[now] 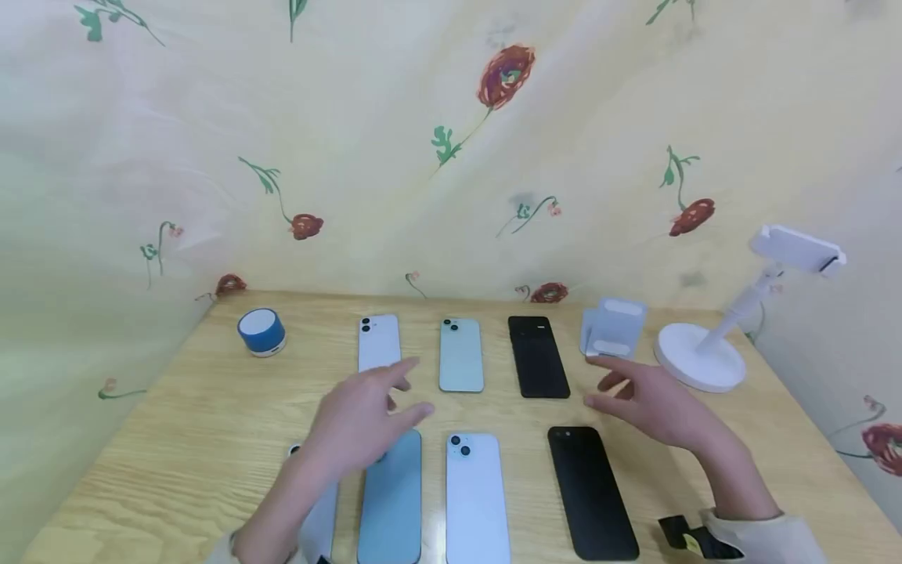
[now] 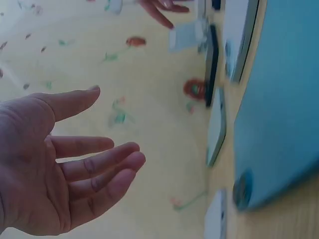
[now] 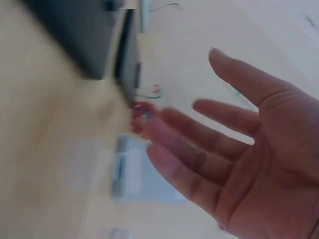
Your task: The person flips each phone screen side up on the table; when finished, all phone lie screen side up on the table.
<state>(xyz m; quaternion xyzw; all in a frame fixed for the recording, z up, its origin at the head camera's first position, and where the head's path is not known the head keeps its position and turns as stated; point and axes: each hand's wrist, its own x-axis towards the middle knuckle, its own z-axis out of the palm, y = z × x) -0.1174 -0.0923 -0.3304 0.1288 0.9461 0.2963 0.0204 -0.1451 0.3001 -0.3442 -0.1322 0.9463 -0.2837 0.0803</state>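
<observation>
My left hand (image 1: 359, 423) hovers above the phones on the left with loosely spread fingers and nothing held; the left wrist view shows its bare palm (image 2: 30, 174). Beneath it lie a blue phone (image 1: 391, 501) and a pale phone (image 1: 320, 525) partly hidden by the forearm. Behind it are a white phone (image 1: 379, 341) and a pale green phone (image 1: 461, 356). My right hand (image 1: 648, 399), likewise holding nothing, hangs with relaxed fingers between a black phone (image 1: 539, 356) at the back and another black phone (image 1: 594, 493) in front. A light lilac phone (image 1: 478, 501) lies between the hands.
A small folding stand (image 1: 615, 327) is just behind the right fingertips. To its right rises a white phone stand (image 1: 705, 356) with a round base and tilted holder. A blue and white cylinder (image 1: 262, 333) sits back left. Floral cloth (image 1: 395, 117) hangs behind the wooden table (image 1: 176, 454).
</observation>
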